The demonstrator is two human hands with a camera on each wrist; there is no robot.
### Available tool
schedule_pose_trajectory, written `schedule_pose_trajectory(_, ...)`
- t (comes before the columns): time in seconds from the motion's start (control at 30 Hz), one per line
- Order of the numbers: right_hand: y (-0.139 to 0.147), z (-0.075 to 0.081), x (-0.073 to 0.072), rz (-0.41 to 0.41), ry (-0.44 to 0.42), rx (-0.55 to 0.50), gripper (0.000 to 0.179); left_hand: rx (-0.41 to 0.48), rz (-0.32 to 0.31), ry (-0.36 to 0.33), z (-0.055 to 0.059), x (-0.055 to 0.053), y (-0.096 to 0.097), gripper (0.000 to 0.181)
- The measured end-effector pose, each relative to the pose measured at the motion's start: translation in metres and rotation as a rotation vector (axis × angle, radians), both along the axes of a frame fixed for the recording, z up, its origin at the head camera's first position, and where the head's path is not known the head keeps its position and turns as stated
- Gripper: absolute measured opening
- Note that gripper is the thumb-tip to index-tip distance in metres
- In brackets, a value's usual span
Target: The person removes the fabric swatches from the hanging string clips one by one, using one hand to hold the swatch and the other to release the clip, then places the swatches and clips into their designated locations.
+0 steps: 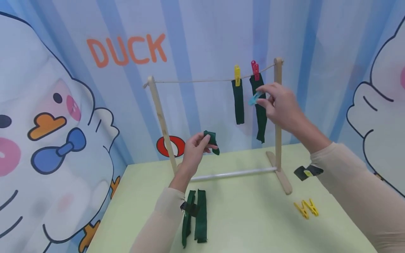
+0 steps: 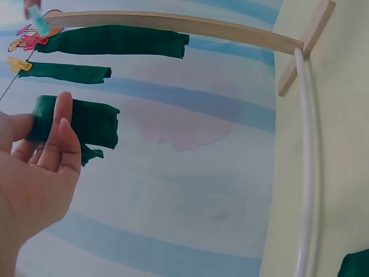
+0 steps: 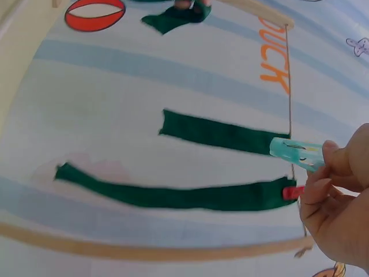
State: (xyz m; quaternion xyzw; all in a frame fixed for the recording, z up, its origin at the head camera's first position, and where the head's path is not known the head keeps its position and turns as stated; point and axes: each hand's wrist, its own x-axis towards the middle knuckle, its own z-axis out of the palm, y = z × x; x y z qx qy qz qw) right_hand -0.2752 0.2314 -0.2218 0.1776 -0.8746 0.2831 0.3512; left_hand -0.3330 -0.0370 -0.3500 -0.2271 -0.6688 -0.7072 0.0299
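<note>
My left hand (image 1: 193, 151) pinches a dark green cloth strip (image 1: 210, 137), folded over the fingers, below the string. In the left wrist view the strip (image 2: 95, 122) hangs between thumb and fingers. With thumb and fingertips my right hand (image 1: 281, 105) holds a light blue clothespin (image 1: 255, 98), in front of the hung strips. The right wrist view shows this clothespin (image 3: 295, 151) close up. On the string (image 1: 196, 81), a yellow clothespin (image 1: 237, 75) holds one green strip (image 1: 238, 105) and red clothespins (image 1: 256, 71) sit at a longer strip (image 1: 261, 119).
A wooden frame with a left post (image 1: 162, 123) and right post (image 1: 278, 116) carries the string; a white bar (image 1: 234, 173) joins them low down. Green strips (image 1: 200, 218) lie on the pale table (image 1: 246, 218). Yellow clothespins (image 1: 306, 208) lie at the right. A duck-printed curtain (image 1: 202, 38) stands behind.
</note>
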Motion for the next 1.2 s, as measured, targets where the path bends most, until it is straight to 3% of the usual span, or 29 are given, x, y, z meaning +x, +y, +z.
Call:
schedule_pose_trajectory(0.3,0.051,-0.049,0.022,-0.011,-0.133,-0.025,0.036,0.019,-0.001,-0.032,-0.031,0.019,-0.009,0.029)
schedule_pose_trajectory(0.5,0.082,-0.088,0.038,-0.039,-0.162,-0.019,0.038,0.026,-0.009,-0.107,-0.055,0.027,-0.011,0.032)
schedule_pose_trajectory(0.7,0.106,-0.122,0.050,-0.087,-0.237,-0.003,0.040,-0.022,0.001,-0.191,-0.079,0.032,-0.014,0.032)
schedule_pose_trajectory(0.93,0.123,-0.159,0.057,-0.168,-0.291,0.040,0.042,-0.071,0.050,-0.278,-0.105,0.040,-0.020,0.033)
schedule_pose_trajectory(1.2,0.146,-0.201,0.067,-0.205,-0.462,0.052,0.048,-0.101,0.045,-0.331,-0.126,0.051,-0.021,0.033)
